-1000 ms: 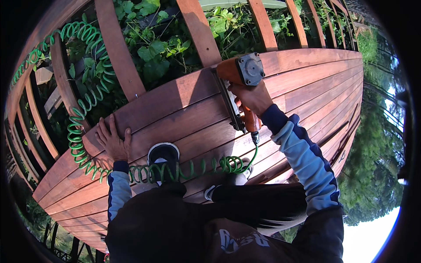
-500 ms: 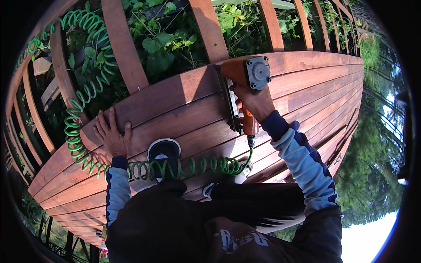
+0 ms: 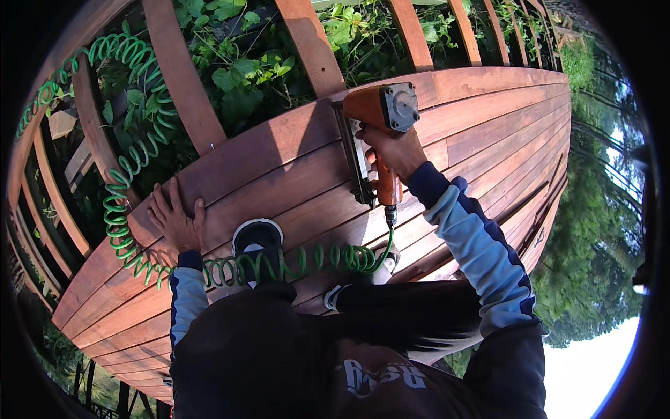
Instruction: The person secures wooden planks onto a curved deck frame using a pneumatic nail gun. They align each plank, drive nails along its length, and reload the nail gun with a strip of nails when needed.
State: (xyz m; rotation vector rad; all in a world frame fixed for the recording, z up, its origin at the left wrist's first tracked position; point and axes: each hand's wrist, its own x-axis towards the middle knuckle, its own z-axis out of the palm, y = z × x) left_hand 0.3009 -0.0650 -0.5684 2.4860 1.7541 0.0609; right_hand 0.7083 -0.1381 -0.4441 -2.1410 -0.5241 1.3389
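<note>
My right hand [image 3: 399,150] grips an orange and black air nailer [image 3: 389,187] by its handle, fingers wrapped round it. The nailer's nose end reaches the outer deck board [image 3: 307,136] near the railing; whether it presses on the wood I cannot tell. A green coiled air hose [image 3: 349,257] runs from the handle's end, across my shoe, to the left. My left hand [image 3: 178,220] lies flat on the outer boards, fingers spread and holding nothing. Coils of the hose pass close beside it.
Upright wooden railing slats [image 3: 183,70] stand along the deck's far edge, with leafy plants [image 3: 244,70] behind them. My shoe [image 3: 258,236] rests on the boards between my hands. The hose loops up over the slats at the left. Trees [image 3: 600,230] stand beyond the deck at the right.
The view has shifted slightly, so deck and railing sit a little further left and up. Both hands keep their holds: the right on the nailer, the left flat on the boards.
</note>
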